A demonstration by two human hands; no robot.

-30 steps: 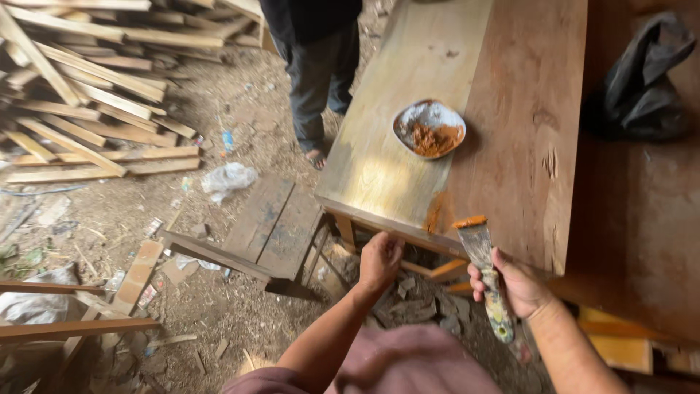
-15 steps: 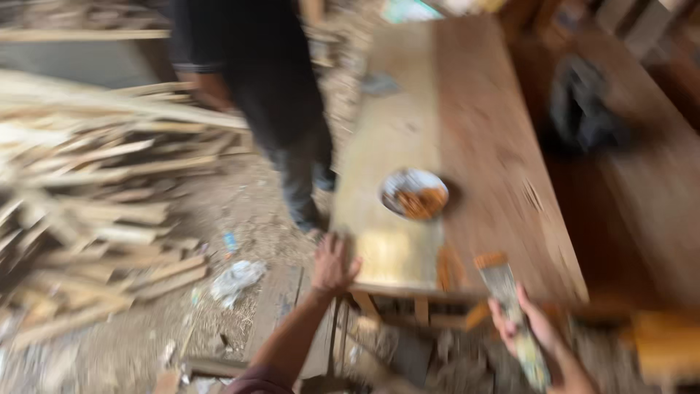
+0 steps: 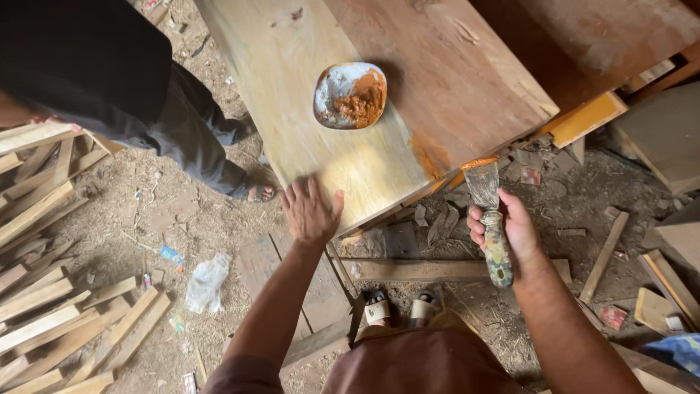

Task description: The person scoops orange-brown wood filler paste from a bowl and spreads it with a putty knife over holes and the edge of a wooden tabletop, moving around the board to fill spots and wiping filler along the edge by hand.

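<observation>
Hands frame the near end of a wooden bench [image 3: 292,87], seen from above. The left hand [image 3: 312,211] lies flat with fingers spread on the pale near corner of the bench top, its grip open and holding nothing. The right hand [image 3: 510,232] is off the bench edge, over the floor, with its grip wrapped tight around the handle of a putty knife [image 3: 490,219]. The blade points up toward the bench edge, and its tip carries orange-brown paste (the handle is speckled with old colour).

A shallow bowl [image 3: 350,95] sits on the bench top, well apart from both hands, about where the pale half of the top meets the redder half. It holds a heap of the same orange-brown paste on its right side. A smear of that paste [image 3: 430,155] marks the bench top near the edge, close to the knife blade.

The person's sandalled feet [image 3: 401,306] stand on a floor of sawdust and scraps. Another person in dark clothes [image 3: 109,80] stands at the left side of the bench. Cut wooden slats [image 3: 51,306] lie piled on the floor at far left.
</observation>
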